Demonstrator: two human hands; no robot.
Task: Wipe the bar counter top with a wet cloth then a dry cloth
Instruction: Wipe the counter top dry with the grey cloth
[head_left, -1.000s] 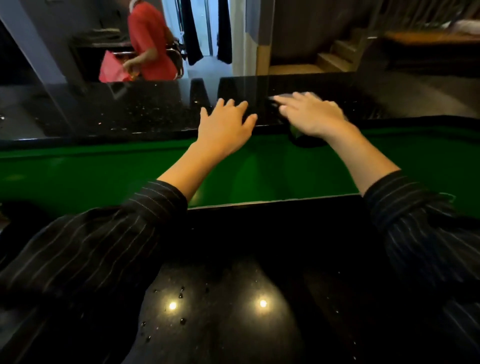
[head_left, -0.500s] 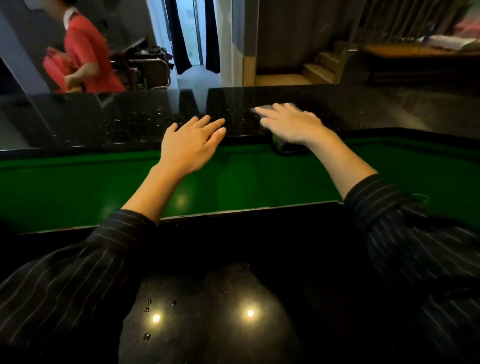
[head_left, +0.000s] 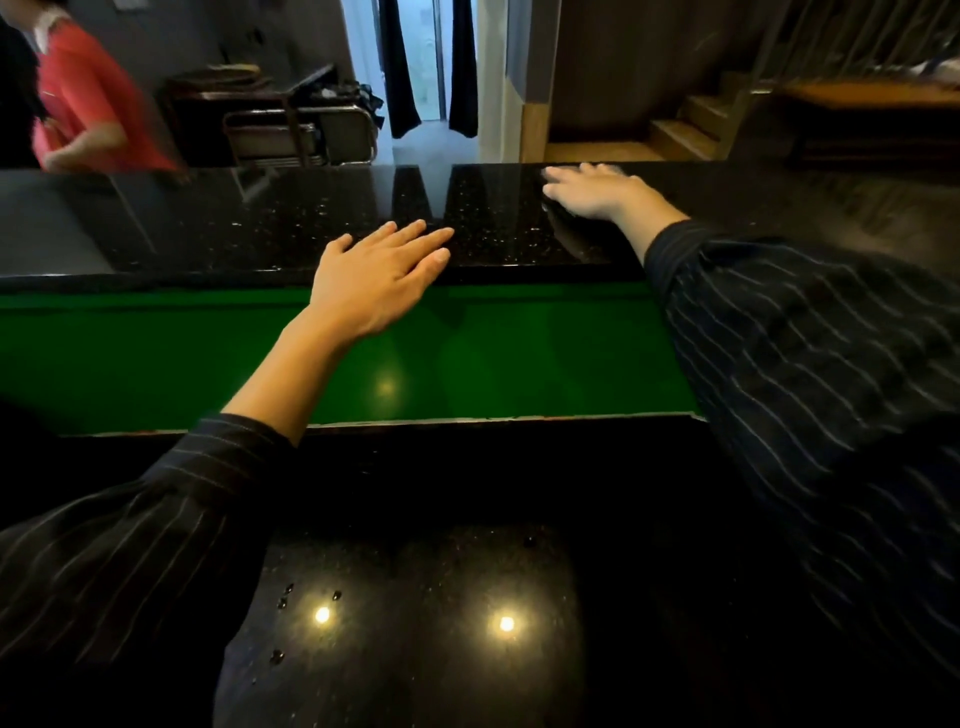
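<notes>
The bar counter top (head_left: 249, 228) is glossy black stone flecked with pale specks, running as a band across the upper half of the frame above a green panel (head_left: 156, 358). The left hand (head_left: 376, 283) lies flat at its near edge, centre frame, fingers straight and close together, holding nothing. The right hand (head_left: 592, 192), blurred, presses palm-down near the far edge, upper right of centre, fingers spread slightly; a dark cloth (head_left: 558, 210) barely shows under it, its details unclear. A lower black surface (head_left: 415, 597) at bottom centre reflects 2 lights among water droplets.
</notes>
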